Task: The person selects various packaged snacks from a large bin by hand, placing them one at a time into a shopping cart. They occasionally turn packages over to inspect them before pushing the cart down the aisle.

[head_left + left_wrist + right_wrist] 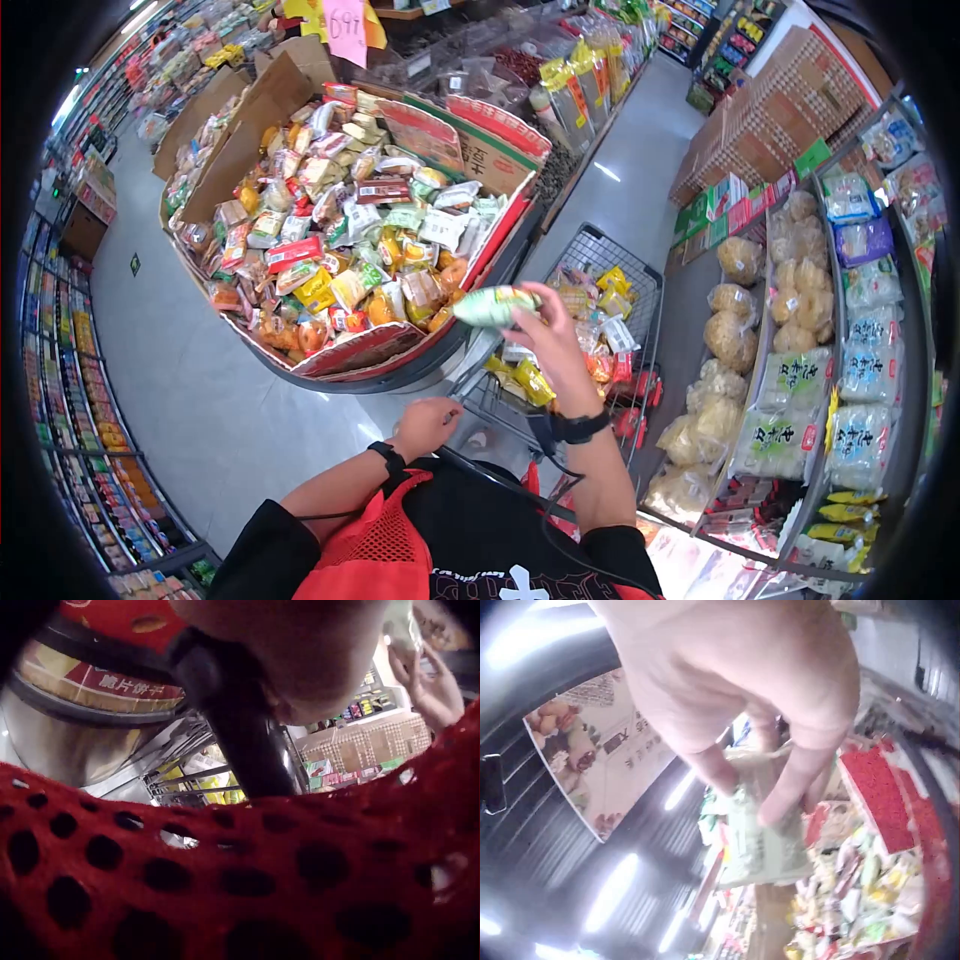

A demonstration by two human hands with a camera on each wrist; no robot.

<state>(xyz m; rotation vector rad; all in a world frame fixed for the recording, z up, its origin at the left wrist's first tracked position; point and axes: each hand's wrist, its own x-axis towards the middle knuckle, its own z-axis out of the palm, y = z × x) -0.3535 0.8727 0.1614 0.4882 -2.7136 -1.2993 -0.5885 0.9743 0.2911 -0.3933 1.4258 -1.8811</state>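
In the head view my right hand (555,345) pinches a pale green and white snack packet (495,306), raised beside the bin's right corner. The right wrist view shows the fingers (784,787) and thumb spread over the packet's upper end (769,840). Under and beyond that arm stands a wire shopping cart (655,300) with yellow, red and white packets inside. My left hand (425,428) is curled at the cart's near end. Its wrist view has the hand (292,660) against the black cart handle (251,742), fingers mostly hidden.
A large cardboard-lined bin (375,350) heaped with wrapped snacks stands ahead on the left. On the right a shelf holds bagged round noodle cakes (730,340) and white packs (780,410). Stacked cartons (780,100) stand behind. Grey floor (190,330) runs along the left.
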